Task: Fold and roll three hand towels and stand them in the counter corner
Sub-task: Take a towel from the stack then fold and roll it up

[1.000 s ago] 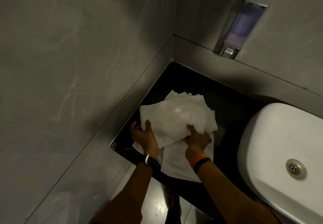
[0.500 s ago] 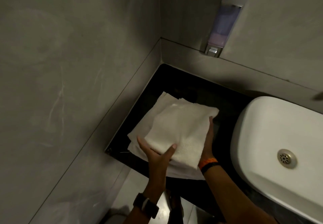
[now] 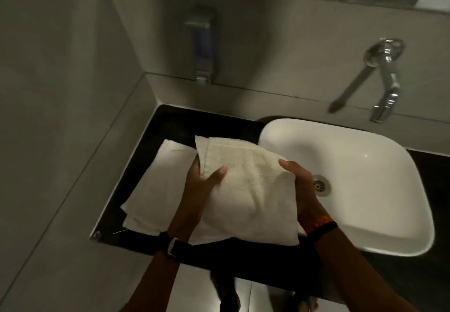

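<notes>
A folded white hand towel (image 3: pixel 250 189) hangs in the air above the counter's front edge, held from both sides. My left hand (image 3: pixel 202 189) grips its left edge, thumb on top. My right hand (image 3: pixel 300 185) holds the right edge, thumb pressed over the cloth. Underneath and to the left, a stack of other white towels (image 3: pixel 158 185) lies flat on the black counter (image 3: pixel 170 121). The counter's back left corner (image 3: pixel 162 110) meets two grey walls.
A white basin (image 3: pixel 365 165) with a metal drain fills the counter to the right. A chrome tap (image 3: pixel 387 77) juts from the back wall above it. A soap dispenser (image 3: pixel 202 43) hangs on the wall over the corner. A mirror edge runs along the top.
The top towel has been lifted off the stack and carried right, toward the basin. Both hands now grip its sides. The camera has swung right, showing the tap.
</notes>
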